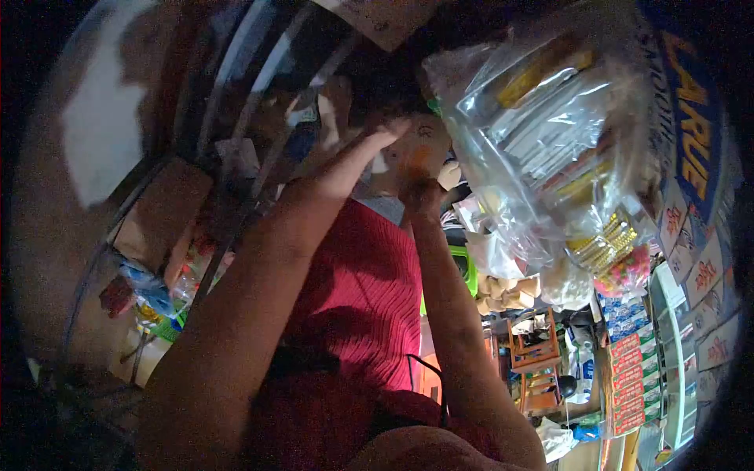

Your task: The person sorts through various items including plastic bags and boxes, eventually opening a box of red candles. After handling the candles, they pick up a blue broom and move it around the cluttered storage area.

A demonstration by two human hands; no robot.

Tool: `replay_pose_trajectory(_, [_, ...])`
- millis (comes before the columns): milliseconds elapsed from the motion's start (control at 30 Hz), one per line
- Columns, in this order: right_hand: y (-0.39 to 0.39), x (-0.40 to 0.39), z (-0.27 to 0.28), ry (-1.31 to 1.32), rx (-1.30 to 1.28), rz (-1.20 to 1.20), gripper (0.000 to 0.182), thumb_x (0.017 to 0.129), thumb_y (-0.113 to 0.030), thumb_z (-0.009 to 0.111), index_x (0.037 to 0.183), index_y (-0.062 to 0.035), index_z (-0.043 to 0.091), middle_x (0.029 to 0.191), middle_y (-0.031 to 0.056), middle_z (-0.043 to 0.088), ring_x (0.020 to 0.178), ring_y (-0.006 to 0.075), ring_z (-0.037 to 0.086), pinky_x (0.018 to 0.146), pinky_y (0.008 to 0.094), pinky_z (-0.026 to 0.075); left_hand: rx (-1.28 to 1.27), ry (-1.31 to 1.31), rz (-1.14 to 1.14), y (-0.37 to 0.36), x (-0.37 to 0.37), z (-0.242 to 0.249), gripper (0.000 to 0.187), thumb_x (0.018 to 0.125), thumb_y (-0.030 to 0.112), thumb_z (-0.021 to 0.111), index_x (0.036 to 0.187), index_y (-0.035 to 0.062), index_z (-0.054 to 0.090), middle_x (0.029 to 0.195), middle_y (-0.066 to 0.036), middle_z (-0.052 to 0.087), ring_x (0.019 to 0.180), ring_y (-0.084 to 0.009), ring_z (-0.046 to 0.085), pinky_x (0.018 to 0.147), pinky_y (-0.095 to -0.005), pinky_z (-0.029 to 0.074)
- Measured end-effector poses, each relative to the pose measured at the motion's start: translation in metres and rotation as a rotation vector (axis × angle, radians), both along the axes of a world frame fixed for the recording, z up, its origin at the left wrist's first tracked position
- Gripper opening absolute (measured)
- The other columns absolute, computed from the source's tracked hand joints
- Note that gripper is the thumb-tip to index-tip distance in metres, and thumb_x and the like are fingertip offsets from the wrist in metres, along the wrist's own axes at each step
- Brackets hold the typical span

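My left hand [390, 132] reaches up and forward, its fingers stretched out at the side of a brown cardboard box [426, 132] with dark print. The hand is small and blurred in this view. Lower and to the right, my right hand [424, 194] is in shadow against the same cardboard, below an orange patch [422, 158] on it. Its fingers are lost in the dark, so I cannot tell what it holds. Both forearms pass on either side of the red ribbed shirt [357, 282] I wear.
Large clear plastic bags of packaged goods [542, 125] hang close on the right, beside printed LARUE cartons [691, 125]. Stacked red and green boxes [628, 377] and a wooden chair [534, 345] are at lower right. A brown carton [163, 220] and metal bars [228, 71] are at left.
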State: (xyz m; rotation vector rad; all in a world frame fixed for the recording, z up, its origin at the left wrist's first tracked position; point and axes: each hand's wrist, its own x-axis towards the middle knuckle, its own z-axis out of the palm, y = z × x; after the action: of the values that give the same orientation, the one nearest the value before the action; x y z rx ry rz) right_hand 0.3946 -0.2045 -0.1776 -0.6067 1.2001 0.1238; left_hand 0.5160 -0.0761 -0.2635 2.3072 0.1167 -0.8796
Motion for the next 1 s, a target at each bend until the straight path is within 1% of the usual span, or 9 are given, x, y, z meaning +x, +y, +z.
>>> replay_pose_trajectory(133, [-0.026, -0.016, -0.033, -0.144, 0.325, 0.016, 0.024, 0.079, -0.028, 0.047, 0.096, -0.0105, 0.052, 0.077, 0.0056, 0.053, 0.067, 0.0198, 0.055, 0.056, 0.0365, 0.049, -0.686, 0.238, 0.478, -0.049, 0.011, -0.003, 0.046, 0.082, 0.034, 0.055, 0.121, 0.0103, 0.049, 0.122, -0.017, 0.05, 0.112, -0.0274, 0.049, 0.094, -0.0375, 0.038])
replay_pose_trajectory(400, [-0.022, -0.037, -0.067, 0.013, 0.354, -0.273, 0.048, 0.072, -0.035, 0.053, 0.109, -0.0041, 0.049, 0.092, 0.0116, 0.057, 0.08, 0.0242, 0.057, 0.08, 0.0371, 0.046, -0.748, 0.312, 0.618, -0.06, 0.007, 0.027, 0.047, 0.084, 0.032, 0.056, 0.122, 0.0051, 0.046, 0.124, -0.02, 0.047, 0.116, -0.0319, 0.043, 0.097, -0.0406, 0.034])
replay_pose_trajectory(500, [-0.009, -0.012, -0.038, -0.139, -0.645, 0.761, 0.045, 0.08, -0.029, 0.053, 0.115, -0.0007, 0.046, 0.112, 0.0169, 0.053, 0.102, 0.0284, 0.053, 0.09, 0.0429, 0.04, -0.518, 0.189, 0.72, -0.014, 0.019, 0.06, 0.048, 0.085, 0.031, 0.056, 0.122, 0.0032, 0.045, 0.124, -0.021, 0.046, 0.117, -0.0335, 0.041, 0.098, -0.0418, 0.032])
replay_pose_trajectory(567, [0.011, 0.05, -0.004, 0.279, -0.711, 0.971, 0.045, 0.084, -0.026, 0.052, 0.12, 0.0003, 0.044, 0.123, 0.0189, 0.048, 0.115, 0.0308, 0.046, 0.094, 0.0454, 0.036, -0.313, 0.023, 0.787, 0.028, 0.048, 0.088, 0.048, 0.085, 0.031, 0.056, 0.122, 0.0019, 0.044, 0.125, -0.022, 0.045, 0.118, -0.0346, 0.04, 0.099, -0.0426, 0.031])
replay_pose_trajectory(700, [0.052, 0.174, 0.076, -0.001, -0.57, 1.248, 0.063, 0.084, -0.046, 0.048, 0.129, -0.0025, 0.041, 0.132, 0.016, 0.044, 0.118, 0.0334, 0.044, 0.099, 0.0397, 0.033, 0.147, -0.599, 0.519, 0.1, 0.157, 0.152, 0.052, 0.086, 0.034, 0.056, 0.122, -0.0016, 0.042, 0.126, -0.023, 0.044, 0.121, -0.0372, 0.035, 0.101, -0.0446, 0.026])
replay_pose_trajectory(767, [0.07, 0.245, 0.119, 0.031, -0.573, 1.243, 0.061, 0.083, -0.046, 0.049, 0.127, -0.0046, 0.045, 0.131, 0.0159, 0.045, 0.119, 0.0325, 0.044, 0.099, 0.0404, 0.032, 0.274, -0.819, 0.284, 0.124, 0.216, 0.156, 0.058, 0.086, 0.042, 0.053, 0.122, -0.0018, 0.044, 0.126, -0.022, 0.045, 0.121, -0.0345, 0.037, 0.098, -0.0435, 0.029])
replay_pose_trajectory(800, [0.076, 0.256, 0.113, 0.035, -0.586, 1.255, 0.06, 0.083, -0.045, 0.051, 0.127, -0.005, 0.046, 0.131, 0.0163, 0.046, 0.119, 0.0323, 0.044, 0.098, 0.0407, 0.032, 0.419, -0.492, 0.236, 0.121, 0.248, 0.168, 0.06, 0.094, 0.045, 0.031, 0.138, 0.0047, 0.027, 0.141, -0.014, 0.03, 0.129, -0.0323, 0.03, 0.104, -0.0484, 0.027])
replay_pose_trajectory(867, [0.085, 0.274, 0.098, -0.044, -0.704, 1.102, 0.056, 0.082, -0.042, 0.054, 0.124, -0.0066, 0.048, 0.127, 0.0159, 0.048, 0.115, 0.0313, 0.047, 0.096, 0.0409, 0.034, 0.536, -0.402, -0.029, 0.13, 0.291, 0.134, 0.061, 0.094, 0.046, 0.03, 0.138, 0.0045, 0.027, 0.143, -0.017, 0.026, 0.133, -0.0321, 0.021, 0.108, -0.044, 0.019])
replay_pose_trajectory(1000, [0.1, 0.278, 0.048, -0.268, -0.425, 0.467, 0.041, 0.079, -0.033, 0.061, 0.112, -0.009, 0.056, 0.104, 0.0129, 0.058, 0.097, 0.0271, 0.055, 0.088, 0.0395, 0.039, 0.032, -0.047, 0.293, 0.123, 0.316, 0.118, 0.059, 0.093, 0.045, 0.034, 0.133, 0.0015, 0.034, 0.142, -0.019, 0.026, 0.133, -0.0314, 0.022, 0.108, -0.0425, 0.019])
